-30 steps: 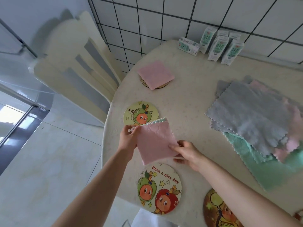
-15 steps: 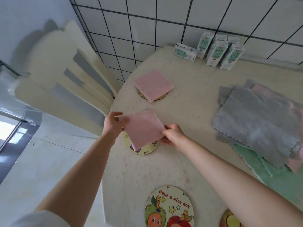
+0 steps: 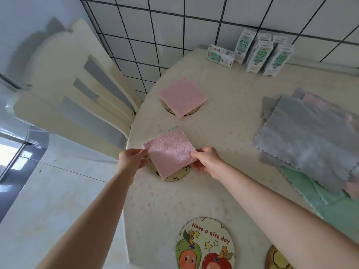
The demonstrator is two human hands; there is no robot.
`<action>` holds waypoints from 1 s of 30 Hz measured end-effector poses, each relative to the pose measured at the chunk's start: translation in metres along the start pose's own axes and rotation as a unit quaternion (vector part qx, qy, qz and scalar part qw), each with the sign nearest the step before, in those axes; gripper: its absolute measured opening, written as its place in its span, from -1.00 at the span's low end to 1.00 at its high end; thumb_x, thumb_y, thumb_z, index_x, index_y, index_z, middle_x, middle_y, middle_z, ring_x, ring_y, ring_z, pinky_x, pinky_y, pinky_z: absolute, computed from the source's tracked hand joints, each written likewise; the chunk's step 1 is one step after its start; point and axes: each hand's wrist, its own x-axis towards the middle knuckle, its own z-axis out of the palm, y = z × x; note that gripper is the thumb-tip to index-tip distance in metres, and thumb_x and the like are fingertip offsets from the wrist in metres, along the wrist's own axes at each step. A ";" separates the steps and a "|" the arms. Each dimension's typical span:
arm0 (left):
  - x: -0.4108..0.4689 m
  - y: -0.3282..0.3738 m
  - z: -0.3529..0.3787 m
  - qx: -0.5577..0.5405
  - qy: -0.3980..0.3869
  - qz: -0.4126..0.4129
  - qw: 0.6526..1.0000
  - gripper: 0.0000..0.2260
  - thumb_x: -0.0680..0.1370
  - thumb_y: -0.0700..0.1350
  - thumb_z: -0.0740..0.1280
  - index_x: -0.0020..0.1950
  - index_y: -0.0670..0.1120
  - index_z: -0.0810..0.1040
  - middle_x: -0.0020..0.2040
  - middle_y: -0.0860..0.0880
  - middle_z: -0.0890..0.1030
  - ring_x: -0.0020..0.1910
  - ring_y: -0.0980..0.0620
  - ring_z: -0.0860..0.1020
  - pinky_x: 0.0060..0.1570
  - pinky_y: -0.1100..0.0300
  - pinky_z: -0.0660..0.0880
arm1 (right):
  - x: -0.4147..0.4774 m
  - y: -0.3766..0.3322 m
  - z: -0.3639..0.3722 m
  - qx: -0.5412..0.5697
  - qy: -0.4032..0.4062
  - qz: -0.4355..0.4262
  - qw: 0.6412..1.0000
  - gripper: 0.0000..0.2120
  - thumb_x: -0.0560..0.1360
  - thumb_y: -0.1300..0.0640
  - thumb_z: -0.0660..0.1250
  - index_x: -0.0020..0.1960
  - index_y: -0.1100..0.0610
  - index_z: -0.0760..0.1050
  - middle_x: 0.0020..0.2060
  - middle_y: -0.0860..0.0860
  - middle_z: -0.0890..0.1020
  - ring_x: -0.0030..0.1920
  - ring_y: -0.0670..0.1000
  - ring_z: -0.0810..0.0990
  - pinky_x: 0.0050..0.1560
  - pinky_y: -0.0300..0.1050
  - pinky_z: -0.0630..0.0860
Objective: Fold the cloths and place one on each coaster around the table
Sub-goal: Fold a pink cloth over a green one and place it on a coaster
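The folded pink cloth (image 3: pixel 169 154) sits over the yellow coaster (image 3: pixel 173 177) on the desk (image 3: pixel 223 117), hiding most of it. Left of the coaster, the left hand (image 3: pixel 132 160) pinches one cloth corner. Right of the coaster, the right hand (image 3: pixel 206 160) pinches the opposite corner.

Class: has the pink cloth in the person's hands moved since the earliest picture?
Yes. The held pink cloth moved from beside the yellow coaster to over it.
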 end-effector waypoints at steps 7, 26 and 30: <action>0.009 0.011 0.014 -0.007 0.041 0.006 0.999 -0.90 0.42 -0.15 0.47 -0.09 -0.08 0.66 -0.19 -0.10 0.66 -0.22 -0.09 0.60 -0.01 0.04 0.58 | -0.003 0.002 0.001 0.024 -0.015 0.010 1.000 -0.84 0.46 0.30 0.32 0.03 0.31 0.49 -0.11 0.21 0.62 -0.25 0.12 0.64 -0.22 -0.02 0.63; -0.025 0.008 0.016 0.369 0.123 0.237 0.890 -0.77 0.47 -0.16 0.37 0.11 -0.12 0.55 0.04 -0.09 0.56 0.05 -0.12 0.50 -0.08 0.02 0.50 | -0.014 0.019 -0.058 -0.312 0.062 -0.113 0.941 -0.74 0.44 0.15 0.33 0.12 0.14 0.52 0.06 0.11 0.62 0.07 0.11 0.59 -0.01 -0.18 0.48; -0.051 0.022 0.058 0.390 0.088 0.316 0.861 -0.77 0.46 -0.18 0.39 0.11 -0.09 0.56 0.06 -0.05 0.58 0.08 -0.07 0.49 0.00 0.00 0.48 | -0.027 0.031 -0.115 -0.369 0.078 -0.162 0.912 -0.78 0.45 0.16 0.29 0.10 0.11 0.49 0.03 0.07 0.62 0.03 0.09 0.57 0.00 -0.15 0.50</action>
